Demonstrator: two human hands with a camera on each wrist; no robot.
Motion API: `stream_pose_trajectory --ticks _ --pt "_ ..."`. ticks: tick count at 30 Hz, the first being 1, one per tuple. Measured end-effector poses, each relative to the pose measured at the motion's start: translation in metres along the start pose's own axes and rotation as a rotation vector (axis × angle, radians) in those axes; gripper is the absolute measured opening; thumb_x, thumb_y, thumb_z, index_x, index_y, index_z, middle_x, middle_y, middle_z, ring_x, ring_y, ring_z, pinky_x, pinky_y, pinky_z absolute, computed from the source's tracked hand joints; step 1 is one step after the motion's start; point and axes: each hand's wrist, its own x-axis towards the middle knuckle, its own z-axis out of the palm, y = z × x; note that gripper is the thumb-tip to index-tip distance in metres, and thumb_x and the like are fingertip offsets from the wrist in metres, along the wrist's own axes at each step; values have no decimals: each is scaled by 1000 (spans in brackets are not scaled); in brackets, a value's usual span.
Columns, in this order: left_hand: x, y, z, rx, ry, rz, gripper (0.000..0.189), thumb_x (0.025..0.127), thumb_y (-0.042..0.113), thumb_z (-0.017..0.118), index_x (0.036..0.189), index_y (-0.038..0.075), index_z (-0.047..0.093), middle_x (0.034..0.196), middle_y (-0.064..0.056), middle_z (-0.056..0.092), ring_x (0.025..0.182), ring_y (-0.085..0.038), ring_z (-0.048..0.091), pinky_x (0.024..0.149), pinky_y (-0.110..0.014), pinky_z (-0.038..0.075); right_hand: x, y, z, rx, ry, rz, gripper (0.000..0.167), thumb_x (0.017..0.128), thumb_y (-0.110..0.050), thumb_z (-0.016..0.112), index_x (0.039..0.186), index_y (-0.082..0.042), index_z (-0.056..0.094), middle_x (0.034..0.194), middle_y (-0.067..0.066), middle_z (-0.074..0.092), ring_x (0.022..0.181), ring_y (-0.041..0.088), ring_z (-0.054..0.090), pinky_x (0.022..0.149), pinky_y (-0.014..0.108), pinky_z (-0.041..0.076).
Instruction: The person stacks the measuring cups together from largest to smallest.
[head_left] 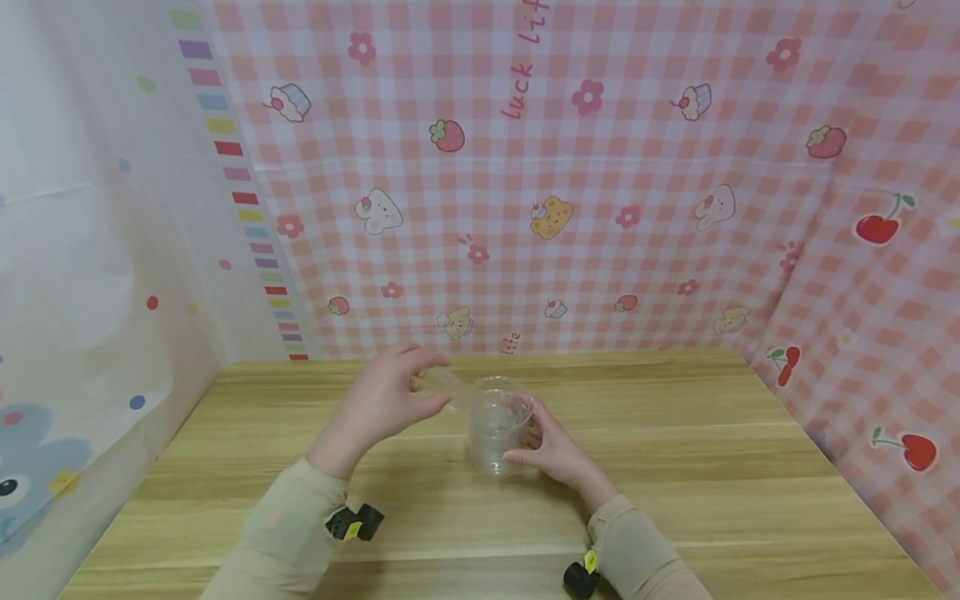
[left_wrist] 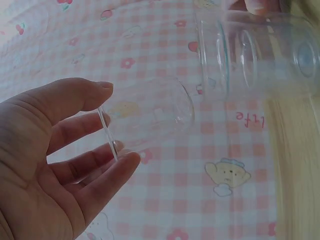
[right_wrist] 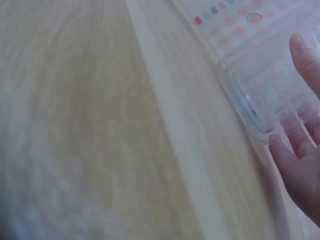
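My left hand (head_left: 386, 396) pinches a small clear cup (left_wrist: 155, 115) by its rim, thumb on one side and fingers on the other. That cup lies tilted in the air, its base pointing toward a larger clear container (head_left: 491, 425). The container stands upright on the table, and ring-like edges show through its wall; whether these are other cups nested inside, I cannot tell. My right hand (head_left: 555, 450) grips the container from its right side, with the thumb in front. In the right wrist view, fingers and thumb curve around its see-through wall (right_wrist: 260, 85). The cup and container are close together.
The wooden table (head_left: 675, 417) spreads out around both hands. Behind it hangs a pink checked cloth (head_left: 495, 183) with printed flowers and animals. More cloth closes off the left and right sides. Each sleeve carries a small black camera (head_left: 356, 522) at the wrist.
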Motion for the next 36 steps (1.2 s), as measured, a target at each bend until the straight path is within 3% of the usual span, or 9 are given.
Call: stream_pose_trajectory --ticks 9,18,30,36 --pt "9 8 3 -3 -4 30 40 80 24 83 116 11 72 115 -7 66 82 -19 64 71 -34 55 1 3 0 4 4 2 86 81 -1 79 150 -4 28 153 23 35 139 43 35 111 50 33" --pt "18 15 8 15 -12 90 36 79 24 82 112 11 73 102 -4 67 79 -17 59 66 -32 52 0 3 -1 -4 -2 -1 86 81 0 79 150 -5 28 152 22 36 138 42 37 110 49 35" --pt "27 23 18 56 -36 97 38 78 24 83 110 8 73 102 -6 68 84 -19 60 70 -35 53 0 2 -1 -10 5 19 87 81 0 79 151 -6 28 152 20 36 139 41 36 111 49 33" --pt "30 26 25 33 -74 73 36 79 22 82 110 8 72 106 -7 69 89 -22 63 72 -39 55 0 2 -1 -17 6 37 89 81 0 79 152 -6 26 154 20 33 140 40 34 112 49 32"
